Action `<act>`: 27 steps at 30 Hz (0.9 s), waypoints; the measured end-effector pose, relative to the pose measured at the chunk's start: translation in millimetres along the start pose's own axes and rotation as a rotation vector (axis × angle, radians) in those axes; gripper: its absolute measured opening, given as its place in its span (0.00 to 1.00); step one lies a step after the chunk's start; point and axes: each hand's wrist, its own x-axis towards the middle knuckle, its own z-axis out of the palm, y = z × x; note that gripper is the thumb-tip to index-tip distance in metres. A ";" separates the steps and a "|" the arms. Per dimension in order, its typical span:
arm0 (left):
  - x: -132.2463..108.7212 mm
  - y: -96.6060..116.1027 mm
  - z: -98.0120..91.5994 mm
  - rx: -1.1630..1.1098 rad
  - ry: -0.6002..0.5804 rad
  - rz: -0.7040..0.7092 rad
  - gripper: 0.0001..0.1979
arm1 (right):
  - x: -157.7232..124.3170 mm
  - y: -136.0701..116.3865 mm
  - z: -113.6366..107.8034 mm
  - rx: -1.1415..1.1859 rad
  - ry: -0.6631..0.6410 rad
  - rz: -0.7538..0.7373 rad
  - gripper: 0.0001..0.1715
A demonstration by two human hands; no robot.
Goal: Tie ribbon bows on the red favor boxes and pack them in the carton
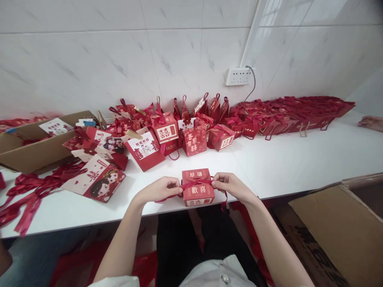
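Note:
A small red gift box (198, 195) with pale printed characters lies at the front edge of the white table. Dark red ribbon (191, 184) crosses over its lid, with loose ends hanging at both sides. My left hand (163, 189) pinches the ribbon at the box's left side. On the opposite side, my right hand (230, 185) has its fingertips closed on the ribbon. Just behind the box stands a red patterned box (195, 140), and a ribbon-tied box (221, 137) sits to its right. Left of these is a tilted box with a white printed card (145, 149).
Finished-looking red boxes (287, 115) line the wall on the right. An open cardboard carton (36, 155) and loose ribbons (32, 191) occupy the left. A large cardboard box (338, 231) stands below the table at right. Another person's hand (371, 122) shows at the far right.

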 end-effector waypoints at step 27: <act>-1.1 0.5 14.3 -0.337 0.113 0.074 0.13 | -7.3 -41.6 2.2 -0.239 -0.099 -0.255 0.13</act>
